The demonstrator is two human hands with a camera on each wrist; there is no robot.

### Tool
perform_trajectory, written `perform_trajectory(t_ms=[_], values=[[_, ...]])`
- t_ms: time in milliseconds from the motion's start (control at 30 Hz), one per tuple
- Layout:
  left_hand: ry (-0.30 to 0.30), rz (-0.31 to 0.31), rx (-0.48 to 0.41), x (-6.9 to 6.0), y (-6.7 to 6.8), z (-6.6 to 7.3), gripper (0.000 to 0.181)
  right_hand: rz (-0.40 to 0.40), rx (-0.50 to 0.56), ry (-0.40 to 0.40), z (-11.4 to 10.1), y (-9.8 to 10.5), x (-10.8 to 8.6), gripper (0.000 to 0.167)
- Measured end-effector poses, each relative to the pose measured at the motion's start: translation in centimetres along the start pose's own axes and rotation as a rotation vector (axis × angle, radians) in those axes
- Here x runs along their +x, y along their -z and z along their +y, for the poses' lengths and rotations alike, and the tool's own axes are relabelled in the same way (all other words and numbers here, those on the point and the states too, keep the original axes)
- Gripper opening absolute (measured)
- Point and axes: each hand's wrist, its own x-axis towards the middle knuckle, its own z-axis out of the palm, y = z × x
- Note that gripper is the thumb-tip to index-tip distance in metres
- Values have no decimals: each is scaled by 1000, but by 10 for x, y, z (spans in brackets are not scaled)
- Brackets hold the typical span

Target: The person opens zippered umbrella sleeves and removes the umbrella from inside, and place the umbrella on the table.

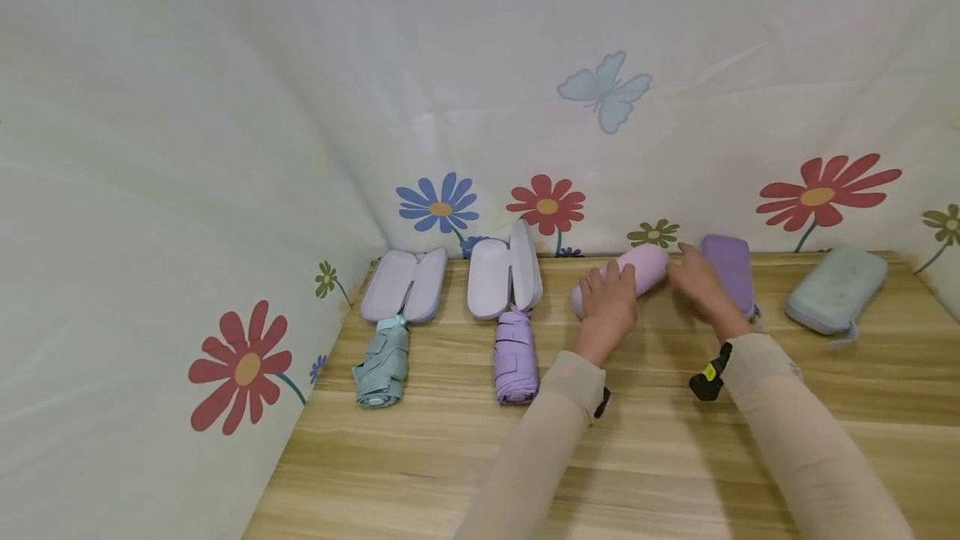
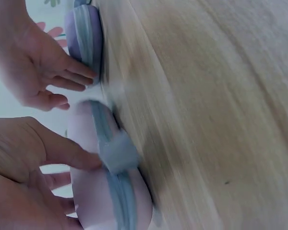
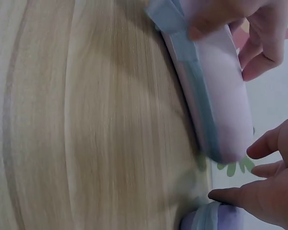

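A pink zippered hard case (image 1: 649, 263) with a grey-blue zipper band lies slanted on the wooden table. My left hand (image 1: 609, 300) grips it from above, fingers over its far side and thumb by the zipper. Beside that thumb sits a grey-blue tab (image 2: 120, 152), blurred. Near the case's right end is my right hand (image 1: 701, 282), its fingers loosely extended and holding nothing. In the right wrist view its fingers appear close to the pink case's tip and to a purple zippered case (image 1: 727, 269); whether they touch either, I cannot tell.
Two opened cases with pale linings, one on the far left (image 1: 387, 283) and one beside it (image 1: 489, 277), stand at the back. Before them lie a teal folded umbrella (image 1: 384, 365) and a purple folded umbrella (image 1: 515, 361). A green closed case (image 1: 840, 286) sits right. Flower-printed curtain (image 1: 480, 107) borders the table.
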Motion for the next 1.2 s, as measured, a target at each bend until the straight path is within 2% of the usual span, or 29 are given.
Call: perform_trajectory(t_ms=[167,433,567,767,867,933,1000,1067,1133,1200], values=[[-40,1,-37,0,4,-1,60,10,-19,38,-11,5,-8,66],[-108,-2,-92,3,4,-6,43,15,-115,106,-22,10,-11,62],[-178,4,-122,7,2,-12,42,22,-162,144,-19,12,-9,62],[-327,86,-150,9,2,-20,37,35,-196,183,-14,14,-8,60],[-347,103,-121,9,4,-19,36,31,-196,180,-13,16,-7,60],[-328,97,-83,7,5,-17,33,27,-197,174,-13,16,-7,60],[-275,89,-57,3,8,-13,27,27,-193,176,-13,17,-7,59],[-191,74,-61,-4,12,-8,20,31,-188,179,-13,18,-8,58],[-80,67,-97,-12,17,-3,15,36,-188,183,-13,19,-9,58],[28,73,-133,-19,20,2,19,38,-190,185,-13,19,-10,57]])
